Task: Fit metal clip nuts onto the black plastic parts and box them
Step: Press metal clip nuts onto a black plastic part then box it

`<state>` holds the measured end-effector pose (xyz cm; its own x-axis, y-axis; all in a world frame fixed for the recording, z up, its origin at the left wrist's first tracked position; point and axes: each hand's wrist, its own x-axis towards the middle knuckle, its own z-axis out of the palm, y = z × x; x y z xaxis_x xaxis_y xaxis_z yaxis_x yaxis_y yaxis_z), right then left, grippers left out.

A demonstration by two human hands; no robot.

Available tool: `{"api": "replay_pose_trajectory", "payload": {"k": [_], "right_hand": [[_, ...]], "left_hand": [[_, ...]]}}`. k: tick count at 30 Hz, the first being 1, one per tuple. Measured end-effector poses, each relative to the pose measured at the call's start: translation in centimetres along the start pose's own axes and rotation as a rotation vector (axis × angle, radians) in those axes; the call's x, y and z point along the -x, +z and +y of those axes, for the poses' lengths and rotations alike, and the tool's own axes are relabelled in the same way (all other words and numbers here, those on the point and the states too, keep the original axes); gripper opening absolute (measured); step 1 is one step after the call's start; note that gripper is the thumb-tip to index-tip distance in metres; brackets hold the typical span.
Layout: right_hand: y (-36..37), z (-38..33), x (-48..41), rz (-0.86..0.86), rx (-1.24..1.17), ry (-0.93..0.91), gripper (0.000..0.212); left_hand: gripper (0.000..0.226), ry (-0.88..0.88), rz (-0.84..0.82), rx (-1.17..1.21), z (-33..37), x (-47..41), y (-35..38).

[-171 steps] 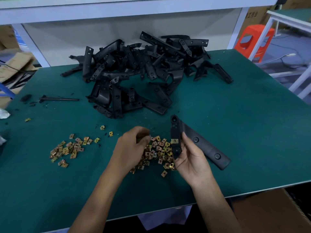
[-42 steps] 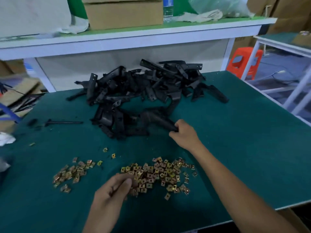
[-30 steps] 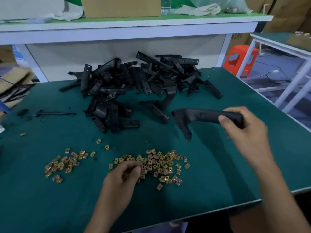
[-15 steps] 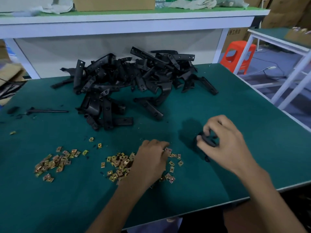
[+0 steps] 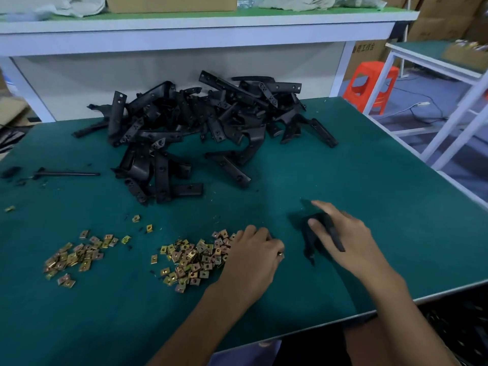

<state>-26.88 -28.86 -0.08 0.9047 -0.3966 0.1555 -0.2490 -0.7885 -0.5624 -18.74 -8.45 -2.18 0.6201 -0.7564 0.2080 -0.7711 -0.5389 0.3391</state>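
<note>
R hand grips one black part, near-right on table; blurred, long axis approx far-left to near-right. L hand curled in bigger nut pile, one of two. Nut held? Can't tell.

Left hand palm-down, fingers curled (grip unclear); right hand grips a black part, thumb across it.

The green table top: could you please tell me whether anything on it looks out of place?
Mildly, yes. One brass-coloured metal clip nut lies alone at the far left, well away from the nearer nut pile, and a thin black rod with black crumbs sits apart from the heap of black plastic parts.
</note>
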Motion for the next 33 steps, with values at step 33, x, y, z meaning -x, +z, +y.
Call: {"api": "replay_pose_trajectory", "payload": {"k": [33], "right_hand": [[9.5,-10.1,3.5,-0.345,-1.939,0.439,0.048]], "left_hand": [[0.005,-0.744,0.246,1.711,0.7,6.9,-5.5]]}}
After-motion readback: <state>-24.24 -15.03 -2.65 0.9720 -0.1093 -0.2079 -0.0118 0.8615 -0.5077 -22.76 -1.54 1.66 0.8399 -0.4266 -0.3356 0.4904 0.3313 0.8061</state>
